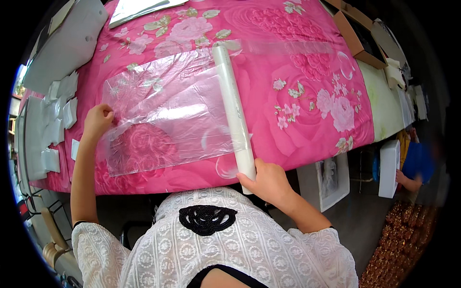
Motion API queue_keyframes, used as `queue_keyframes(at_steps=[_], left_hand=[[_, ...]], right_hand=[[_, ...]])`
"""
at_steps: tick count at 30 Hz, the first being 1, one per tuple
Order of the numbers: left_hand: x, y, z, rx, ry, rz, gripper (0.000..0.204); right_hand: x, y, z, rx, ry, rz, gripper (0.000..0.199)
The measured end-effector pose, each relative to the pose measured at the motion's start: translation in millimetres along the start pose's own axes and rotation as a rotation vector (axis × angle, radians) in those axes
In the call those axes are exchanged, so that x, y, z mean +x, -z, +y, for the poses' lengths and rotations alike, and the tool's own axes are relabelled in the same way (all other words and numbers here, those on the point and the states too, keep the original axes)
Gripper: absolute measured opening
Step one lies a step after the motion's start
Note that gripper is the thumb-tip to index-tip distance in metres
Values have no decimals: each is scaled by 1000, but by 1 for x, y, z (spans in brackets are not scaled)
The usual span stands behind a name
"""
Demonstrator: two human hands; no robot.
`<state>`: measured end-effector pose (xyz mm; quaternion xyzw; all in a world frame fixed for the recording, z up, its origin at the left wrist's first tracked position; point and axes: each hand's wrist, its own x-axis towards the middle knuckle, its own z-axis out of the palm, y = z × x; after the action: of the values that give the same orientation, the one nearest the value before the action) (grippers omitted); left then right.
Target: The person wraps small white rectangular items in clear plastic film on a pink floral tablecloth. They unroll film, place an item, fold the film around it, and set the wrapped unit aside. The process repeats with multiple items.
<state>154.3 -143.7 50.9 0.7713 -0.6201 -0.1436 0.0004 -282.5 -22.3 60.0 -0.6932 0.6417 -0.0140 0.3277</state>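
Note:
A sheet of clear plastic film (192, 129) lies spread over the pink flowered cloth, slightly wrinkled and shiny. Its right side runs to a long whitish roll of film (234, 110), which lies nearly front to back with its near end at the table's edge. My right hand (267, 180) grips that near end, thumb on top. At the sheet's left edge, my left hand (99, 120) is closed in a pinch on the film.
The pink flowered cloth (307, 129) covers the table. Small white packets (60, 113) are stacked at the left, near a large white box (67, 48). A cardboard box (360, 41) stands at the far right. Below the right edge are a white foam box (331, 182) and another person's arm (408, 182).

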Motion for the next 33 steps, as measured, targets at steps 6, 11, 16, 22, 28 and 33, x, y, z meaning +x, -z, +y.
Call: queue_keyframes(at_steps=[6,11,16,22,28,33], left_hand=[[-49,-15,111,-271,-551,465,25],[-54,-86,208,-347,-856,283,49],[-43,-120,233,-151,-764,263,61],[-43,-123,231,-134,-785,270,63],[-43,-126,236,-160,-803,310,63],[-44,-116,229,-193,-926,485,66]], right_hand=[[3,1,4,19,-11,-22,47],[5,8,0,37,31,-60,50],[51,17,34,287,-2,-118,49],[212,60,17,1395,-139,-95,57],[284,103,-31,1686,220,391,62],[216,25,-182,374,829,379,60]])
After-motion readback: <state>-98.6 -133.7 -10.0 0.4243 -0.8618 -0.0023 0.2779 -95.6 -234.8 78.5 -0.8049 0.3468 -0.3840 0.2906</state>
